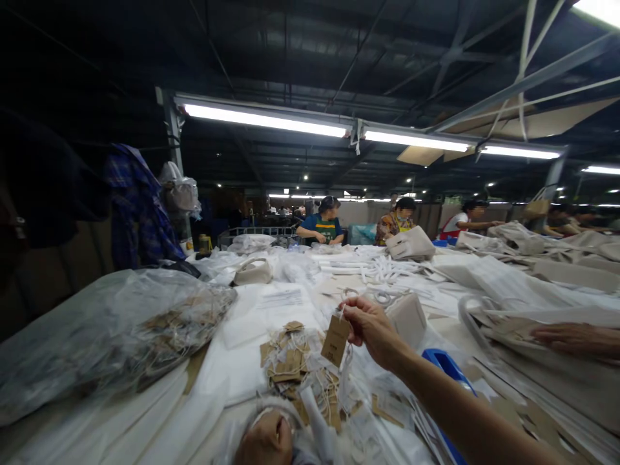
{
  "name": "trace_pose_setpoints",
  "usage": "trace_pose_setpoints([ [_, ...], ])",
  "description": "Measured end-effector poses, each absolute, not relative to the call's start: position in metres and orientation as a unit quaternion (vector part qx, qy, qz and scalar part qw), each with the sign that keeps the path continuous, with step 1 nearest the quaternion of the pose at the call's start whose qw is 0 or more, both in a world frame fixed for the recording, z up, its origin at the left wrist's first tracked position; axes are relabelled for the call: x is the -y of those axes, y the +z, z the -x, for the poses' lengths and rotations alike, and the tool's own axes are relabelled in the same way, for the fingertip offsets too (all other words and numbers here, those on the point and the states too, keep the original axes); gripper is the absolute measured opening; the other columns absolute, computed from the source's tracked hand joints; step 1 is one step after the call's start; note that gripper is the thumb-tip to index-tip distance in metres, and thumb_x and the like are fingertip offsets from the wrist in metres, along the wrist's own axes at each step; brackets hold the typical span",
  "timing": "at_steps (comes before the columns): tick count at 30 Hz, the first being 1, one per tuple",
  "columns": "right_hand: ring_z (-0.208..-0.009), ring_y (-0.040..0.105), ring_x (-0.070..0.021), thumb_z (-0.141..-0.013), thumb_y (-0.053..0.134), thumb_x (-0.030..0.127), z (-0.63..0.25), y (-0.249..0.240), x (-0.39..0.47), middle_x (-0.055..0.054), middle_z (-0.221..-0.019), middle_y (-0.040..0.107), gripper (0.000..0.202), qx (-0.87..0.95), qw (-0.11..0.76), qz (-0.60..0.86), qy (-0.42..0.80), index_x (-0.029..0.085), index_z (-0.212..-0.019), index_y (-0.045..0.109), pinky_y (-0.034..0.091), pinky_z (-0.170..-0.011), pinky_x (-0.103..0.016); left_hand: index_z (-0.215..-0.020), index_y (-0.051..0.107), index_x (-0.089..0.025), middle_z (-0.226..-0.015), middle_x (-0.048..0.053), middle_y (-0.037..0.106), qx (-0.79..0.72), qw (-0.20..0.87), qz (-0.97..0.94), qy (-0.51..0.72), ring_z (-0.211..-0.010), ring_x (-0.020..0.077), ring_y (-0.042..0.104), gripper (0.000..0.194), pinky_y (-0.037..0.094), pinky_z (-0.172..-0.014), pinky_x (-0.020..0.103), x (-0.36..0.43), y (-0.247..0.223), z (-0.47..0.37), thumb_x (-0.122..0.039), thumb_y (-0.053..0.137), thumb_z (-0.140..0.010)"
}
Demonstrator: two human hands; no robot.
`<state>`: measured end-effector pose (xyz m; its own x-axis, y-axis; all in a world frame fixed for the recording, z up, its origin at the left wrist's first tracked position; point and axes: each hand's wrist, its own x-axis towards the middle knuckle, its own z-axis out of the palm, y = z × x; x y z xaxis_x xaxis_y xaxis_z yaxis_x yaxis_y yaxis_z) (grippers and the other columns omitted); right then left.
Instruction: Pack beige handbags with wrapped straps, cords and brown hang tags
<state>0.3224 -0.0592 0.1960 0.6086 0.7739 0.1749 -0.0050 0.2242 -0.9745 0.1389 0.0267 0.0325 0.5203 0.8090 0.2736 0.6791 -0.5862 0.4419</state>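
My right hand point(371, 328) is raised over the table, thumb and fingers pinching the string of a brown cardboard hang tag point(336, 340). The tag hangs tilted, its printed face towards me. Below it lies a loose heap of similar hang tags point(288, 361) with white strings and bits of clear plastic. At the bottom edge, my left hand point(266, 438) is partly cut off, its fingers curled together beside white, see-through wrapping; what it grips is hidden. Behind my right hand stands a pale beige bag point(407, 320).
A large clear plastic sack point(111, 336) of tags fills the left. A blue tray point(448, 368) sits under my right forearm. At right, another person's hand point(576, 339) rests on beige bag pieces point(508, 323). Several people work across the table, among more bags and white foam sheets point(508, 284).
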Motion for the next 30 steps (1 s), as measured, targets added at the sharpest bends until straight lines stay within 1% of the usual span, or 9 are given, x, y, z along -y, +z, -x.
trace_pose_setpoints([
  [3, -0.033, 0.044, -0.0042, -0.057, 0.067, 0.041, -0.309, 0.193, 0.079, 0.007, -0.051, 0.052, 0.034, 0.33, 0.7, 0.556, 0.304, 0.016, -0.072, 0.049, 0.023, -0.03, -0.013, -0.062, 0.057, -0.02, -0.063, 0.003, 0.063, -0.388, 0.185, -0.825, 0.366, -0.065, 0.0167, 0.061, 0.032, 0.041, -0.063, 0.025, -0.019, 0.044, -0.137, -0.019, 0.035, -0.085],
  [7, -0.034, 0.046, -0.0047, -0.056, 0.069, 0.042, -0.29, 0.189, 0.098, 0.005, -0.054, 0.055, 0.037, 0.317, 0.697, 0.549, 0.334, 0.016, -0.072, 0.048, 0.024, -0.03, -0.013, -0.068, 0.062, -0.019, -0.065, 0.001, 0.061, -0.281, 0.326, -0.754, 0.496, -0.062, 0.0136, 0.054, 0.023, 0.041, -0.064, 0.023, 0.008, 0.059, -0.136, -0.031, 0.048, -0.082],
  [9, -0.034, 0.047, -0.0046, -0.057, 0.07, 0.043, -0.281, 0.186, 0.105, 0.005, -0.056, 0.056, 0.038, 0.314, 0.696, 0.544, 0.348, 0.016, -0.072, 0.049, 0.025, -0.03, -0.013, -0.074, 0.066, -0.019, -0.069, 0.001, 0.062, -0.256, 0.412, -0.719, 0.498, -0.064, 0.014, 0.054, 0.023, 0.041, -0.063, 0.023, 0.026, 0.066, -0.14, -0.038, 0.053, -0.08],
  [11, -0.034, 0.047, -0.0044, -0.057, 0.07, 0.044, -0.272, 0.183, 0.11, 0.005, -0.056, 0.056, 0.039, 0.314, 0.693, 0.537, 0.365, 0.016, -0.073, 0.049, 0.026, -0.03, -0.013, -0.083, 0.068, -0.018, -0.068, 0.0, 0.062, -0.242, 0.512, -0.68, 0.466, -0.063, 0.0142, 0.054, 0.032, 0.042, -0.062, 0.023, 0.042, 0.071, -0.146, -0.047, 0.058, -0.076],
  [14, -0.033, 0.045, -0.0038, -0.057, 0.07, 0.044, -0.259, 0.181, 0.115, 0.006, -0.051, 0.054, 0.039, 0.313, 0.688, 0.527, 0.389, 0.016, -0.072, 0.048, 0.025, -0.03, -0.013, -0.078, 0.069, -0.013, -0.06, 0.0, 0.058, -0.224, 0.653, -0.61, 0.389, -0.057, 0.0123, 0.049, 0.047, 0.04, -0.056, 0.022, 0.057, 0.076, -0.153, -0.057, 0.069, -0.062],
  [17, -0.032, 0.043, -0.0034, -0.057, 0.069, 0.042, -0.249, 0.178, 0.118, 0.007, -0.048, 0.053, 0.036, 0.308, 0.685, 0.521, 0.407, 0.017, -0.071, 0.047, 0.024, -0.03, -0.012, -0.064, 0.066, -0.011, -0.058, 0.0, 0.058, -0.205, 0.729, -0.544, 0.361, -0.054, 0.0095, 0.046, 0.043, 0.037, -0.051, 0.02, 0.064, 0.079, -0.154, -0.05, 0.08, -0.051],
  [23, -0.026, 0.037, -0.0062, -0.06, 0.064, 0.04, -0.243, 0.169, 0.122, 0.006, -0.04, 0.052, 0.031, 0.308, 0.677, 0.508, 0.434, 0.019, -0.073, 0.046, 0.021, -0.026, -0.014, -0.077, 0.071, -0.015, -0.075, 0.004, 0.069, -0.137, 0.794, -0.458, 0.376, -0.067, 0.0145, 0.058, 0.032, 0.045, -0.064, 0.024, 0.078, 0.087, -0.149, -0.033, 0.082, -0.053],
  [27, -0.027, 0.039, -0.0064, -0.06, 0.066, 0.041, -0.243, 0.168, 0.124, 0.006, -0.041, 0.053, 0.033, 0.307, 0.688, 0.497, 0.43, 0.019, -0.074, 0.045, 0.024, -0.026, -0.013, -0.078, 0.072, -0.015, -0.086, 0.008, 0.071, -0.132, 0.825, -0.427, 0.345, -0.057, 0.0104, 0.055, 0.028, 0.038, -0.049, 0.019, 0.088, 0.1, -0.142, -0.027, 0.078, -0.053],
  [30, -0.027, 0.038, -0.0059, -0.061, 0.067, 0.041, -0.242, 0.17, 0.126, 0.006, -0.041, 0.053, 0.034, 0.305, 0.692, 0.491, 0.432, 0.018, -0.074, 0.045, 0.023, -0.026, -0.013, -0.083, 0.07, -0.014, -0.076, 0.008, 0.07, -0.138, 0.837, -0.418, 0.325, -0.044, 0.0052, 0.045, 0.034, 0.026, -0.04, 0.017, 0.094, 0.107, -0.138, -0.029, 0.077, -0.053],
])
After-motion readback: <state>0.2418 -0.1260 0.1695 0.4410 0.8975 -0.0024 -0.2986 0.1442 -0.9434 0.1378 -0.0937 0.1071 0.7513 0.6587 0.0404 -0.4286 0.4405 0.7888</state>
